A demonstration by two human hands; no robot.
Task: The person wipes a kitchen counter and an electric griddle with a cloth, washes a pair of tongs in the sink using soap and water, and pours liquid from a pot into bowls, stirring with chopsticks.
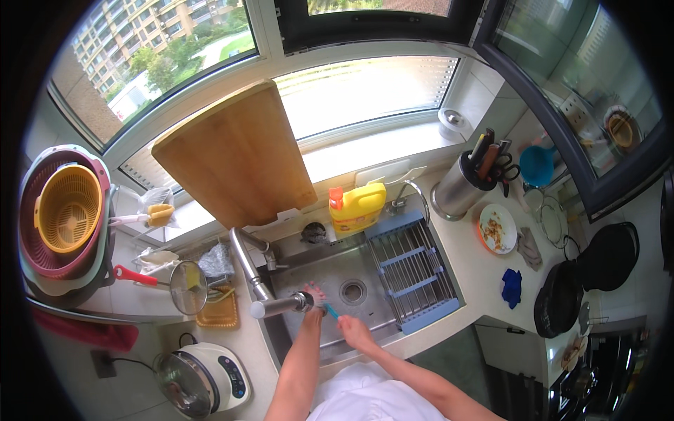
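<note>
Over the left part of the stainless steel sink, my left hand is beneath the pull-out faucet head, its fingers spread. My right hand grips the teal handle of a small tool. The tool's far end reaches my left hand and is too small and blurred to name. A round drain strainer lies just beyond the hands. A metal rack with blue plastic ends spans the right side of the sink.
A yellow detergent jug and a wooden cutting board stand behind the sink. To the right are a knife block, a plate with food scraps, a blue cloth and a black pan. An electric cooker sits left.
</note>
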